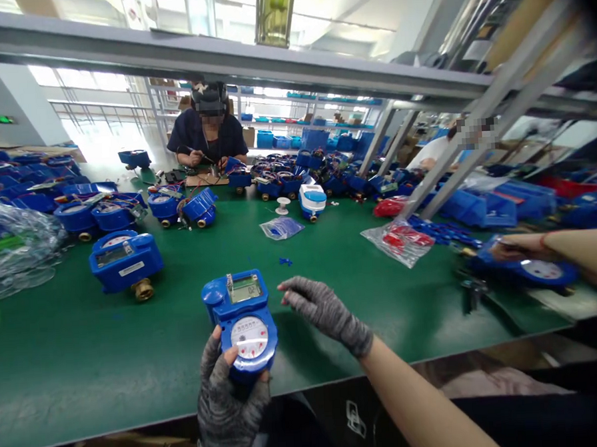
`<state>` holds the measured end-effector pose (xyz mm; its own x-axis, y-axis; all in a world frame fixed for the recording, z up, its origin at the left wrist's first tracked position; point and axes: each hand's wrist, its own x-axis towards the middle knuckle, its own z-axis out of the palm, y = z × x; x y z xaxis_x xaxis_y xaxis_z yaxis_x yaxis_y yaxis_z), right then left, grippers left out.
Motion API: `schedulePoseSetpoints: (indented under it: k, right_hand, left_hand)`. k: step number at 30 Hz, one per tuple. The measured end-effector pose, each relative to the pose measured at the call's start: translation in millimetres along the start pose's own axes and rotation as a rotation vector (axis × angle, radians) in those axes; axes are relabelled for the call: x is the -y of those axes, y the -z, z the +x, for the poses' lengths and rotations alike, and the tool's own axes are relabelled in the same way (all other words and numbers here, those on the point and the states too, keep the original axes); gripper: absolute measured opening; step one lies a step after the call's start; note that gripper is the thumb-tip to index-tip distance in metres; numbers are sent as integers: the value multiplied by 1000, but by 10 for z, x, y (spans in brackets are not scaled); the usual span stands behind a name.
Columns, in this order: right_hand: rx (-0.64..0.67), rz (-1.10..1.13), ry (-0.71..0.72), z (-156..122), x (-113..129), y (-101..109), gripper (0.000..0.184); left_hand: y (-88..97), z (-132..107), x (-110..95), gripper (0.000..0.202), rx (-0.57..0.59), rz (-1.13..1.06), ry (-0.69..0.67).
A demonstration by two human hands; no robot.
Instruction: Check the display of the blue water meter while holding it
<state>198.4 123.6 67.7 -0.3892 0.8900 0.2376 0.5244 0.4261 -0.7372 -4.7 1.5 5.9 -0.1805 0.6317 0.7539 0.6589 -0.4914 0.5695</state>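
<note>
The left hand [227, 394] grips the blue water meter [242, 320] at the counter [85, 355] edge, fingers wrapped around its dial. The right hand [328, 312] hovers beside, fingers loosely spread. One-handed, the meter could tip off.

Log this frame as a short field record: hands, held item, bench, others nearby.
left hand: gloved left hand grips the blue water meter from below, thumb by the round dial
right hand: gloved right hand open, hovering just right of the meter, not touching it
meter state: display facing up, digits too small to read
bench: green bench top; another blue meter with brass fitting to the left; small plastic bags to the right
others: person seated opposite; a co-worker's hand on a meter at right
</note>
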Motion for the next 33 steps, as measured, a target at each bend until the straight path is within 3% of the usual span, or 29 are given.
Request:
schedulePoseSetpoints:
  k: [2,3,6,9,19,26,29,33]
  right_hand:
    - [-214,-225,-172,287,-363,75,24]
    - [-238,-274,-211,422,-533,99,24]
    - [-214,-371,-259,719,-893,111,24]
    - [-160,-448,-264,845,-1015,71,21]
    - [-93,-634,-238,889,-1016,-23,22]
    - [-181,-612,-237,869,-873,34,22]
    - [-215,-561,-172,741,-684,47,25]
    - [-169,-397,50,503,-399,-35,18]
  left_hand:
    - [-6,-15,14,59,6,-6,2]
    - [-6,-22,19,60,9,-7,4]
    - [-2,-29,20,59,3,4,7]
    - [-3,-18,16,54,-13,9,2]
    - [-14,-19,29,56,-9,3,-3]
    - [-13,-24,2,56,-10,0,8]
    - [15,-3,26,56,8,-10,0]
    - [107,70,136,54,67,-91,15]
